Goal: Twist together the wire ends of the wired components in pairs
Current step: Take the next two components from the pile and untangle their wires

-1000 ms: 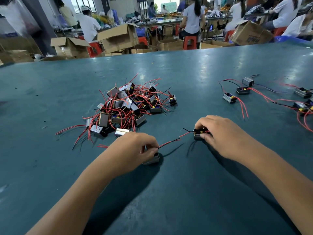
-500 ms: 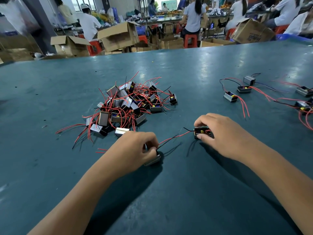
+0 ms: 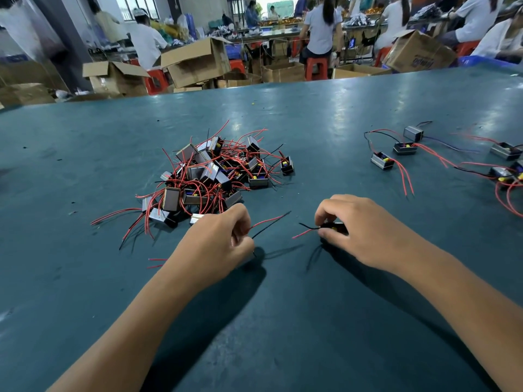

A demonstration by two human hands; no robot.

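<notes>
My left hand (image 3: 218,244) is closed around a small wired component, which the fingers hide; its red and black wires (image 3: 268,222) stick out to the right. My right hand (image 3: 365,230) grips a second small black component (image 3: 335,228) whose black and red wires (image 3: 307,230) point left. The two sets of wire ends are apart, with a gap between them. A pile of loose components with red and black wires (image 3: 212,176) lies just beyond my left hand.
Several components with joined wires (image 3: 396,154) lie spread at the right of the teal table (image 3: 283,321). Two loose red wire bits (image 3: 157,263) rest near my left wrist. Beyond the far table edge are cardboard boxes (image 3: 195,60), red stools and seated people.
The wires that ran together between my hands have come apart. My left hand has lifted and turned, so its component is hidden and its wires point up to the right.
</notes>
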